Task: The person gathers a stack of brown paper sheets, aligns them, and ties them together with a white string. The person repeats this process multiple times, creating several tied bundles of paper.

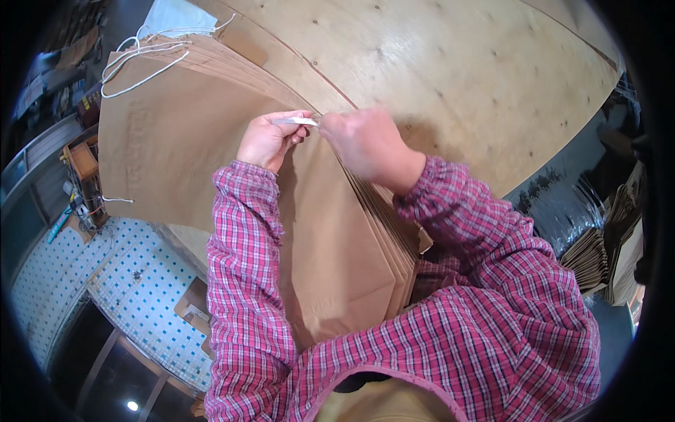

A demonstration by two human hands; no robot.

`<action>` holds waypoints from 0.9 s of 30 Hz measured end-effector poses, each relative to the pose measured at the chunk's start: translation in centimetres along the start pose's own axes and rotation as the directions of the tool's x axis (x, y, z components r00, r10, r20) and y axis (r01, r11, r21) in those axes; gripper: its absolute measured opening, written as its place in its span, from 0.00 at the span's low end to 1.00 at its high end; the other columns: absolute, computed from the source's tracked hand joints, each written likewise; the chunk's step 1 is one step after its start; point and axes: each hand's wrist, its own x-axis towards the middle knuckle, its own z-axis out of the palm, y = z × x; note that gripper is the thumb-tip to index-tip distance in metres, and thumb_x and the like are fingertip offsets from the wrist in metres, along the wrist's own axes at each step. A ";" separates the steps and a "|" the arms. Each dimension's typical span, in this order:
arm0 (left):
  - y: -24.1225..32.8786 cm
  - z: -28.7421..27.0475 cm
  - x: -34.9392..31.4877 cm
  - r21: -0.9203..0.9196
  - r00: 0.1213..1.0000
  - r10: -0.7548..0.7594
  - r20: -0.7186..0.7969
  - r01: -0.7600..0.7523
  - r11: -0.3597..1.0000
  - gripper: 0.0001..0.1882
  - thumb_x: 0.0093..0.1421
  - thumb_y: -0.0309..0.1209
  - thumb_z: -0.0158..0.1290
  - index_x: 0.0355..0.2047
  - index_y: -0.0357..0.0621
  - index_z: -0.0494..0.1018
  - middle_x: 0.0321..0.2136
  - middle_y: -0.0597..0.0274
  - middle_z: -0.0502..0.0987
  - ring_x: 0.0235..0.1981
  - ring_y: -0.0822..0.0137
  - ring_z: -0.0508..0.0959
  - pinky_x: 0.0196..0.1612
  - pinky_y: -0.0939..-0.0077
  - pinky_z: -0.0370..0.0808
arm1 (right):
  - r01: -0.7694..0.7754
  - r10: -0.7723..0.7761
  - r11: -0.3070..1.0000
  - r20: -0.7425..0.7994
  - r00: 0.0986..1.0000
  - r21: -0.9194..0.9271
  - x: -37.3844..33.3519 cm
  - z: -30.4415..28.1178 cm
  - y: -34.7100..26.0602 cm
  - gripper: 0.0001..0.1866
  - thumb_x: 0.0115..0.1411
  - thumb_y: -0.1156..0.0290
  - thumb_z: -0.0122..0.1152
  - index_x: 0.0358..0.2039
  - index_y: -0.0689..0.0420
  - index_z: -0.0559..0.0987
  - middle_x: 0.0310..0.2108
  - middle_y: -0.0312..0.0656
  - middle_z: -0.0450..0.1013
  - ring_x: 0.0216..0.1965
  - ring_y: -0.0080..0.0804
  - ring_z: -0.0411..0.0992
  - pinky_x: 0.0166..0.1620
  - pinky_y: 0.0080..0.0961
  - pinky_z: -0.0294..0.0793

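A thick stack of brown paper bags (190, 141) lies fanned before me, its layered edges running from the upper left down to my right side. White cord handles (144, 63) loop over its far left end. My left hand (266, 141) rests above the stack and pinches a short, narrow white strip (302, 121), perhaps cord; its exact kind is unclear. Just right of the strip's tip, at the stack's edge, my right hand (369, 144) is curled and smeared by motion. Whatever lies in its fingers is hidden.
A large plywood tabletop (450, 70) stretches behind and to the right. More folded brown bags (587, 260) stand at the far right beside clear plastic wrapping (562, 211). At left are a blue-and-white tiled floor (140, 260) and a small wooden stand (83, 162).
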 end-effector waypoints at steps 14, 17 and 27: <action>-1.7 2.0 -0.7 0.620 0.281 0.554 0.783 -0.296 -0.726 0.04 0.50 0.28 0.54 0.25 0.46 0.70 0.26 0.64 0.69 0.29 0.65 0.74 0.27 0.67 0.70 | -0.209 0.177 0.753 0.114 0.978 0.624 3.6 3.6 4.6 0.13 0.60 0.62 0.60 0.35 0.59 0.83 0.28 0.49 0.79 0.29 0.35 0.78 0.36 0.31 0.76; -1.4 1.5 -0.9 0.605 0.171 0.581 0.796 -0.209 -0.768 0.05 0.50 0.28 0.55 0.27 0.45 0.71 0.26 0.65 0.69 0.27 0.67 0.72 0.27 0.73 0.67 | -0.346 0.223 0.667 0.267 0.938 0.659 4.9 3.9 4.1 0.14 0.58 0.60 0.63 0.33 0.59 0.84 0.24 0.47 0.79 0.25 0.33 0.78 0.33 0.28 0.77; -4.5 2.0 -2.1 0.866 0.387 0.903 0.189 -0.498 0.032 0.03 0.56 0.19 0.58 0.32 0.35 0.78 0.29 0.57 0.78 0.29 0.64 0.78 0.31 0.73 0.74 | -0.445 0.644 0.236 0.204 0.737 0.864 3.1 5.7 2.6 0.10 0.67 0.72 0.52 0.38 0.66 0.77 0.38 0.43 0.77 0.40 0.28 0.74 0.46 0.24 0.73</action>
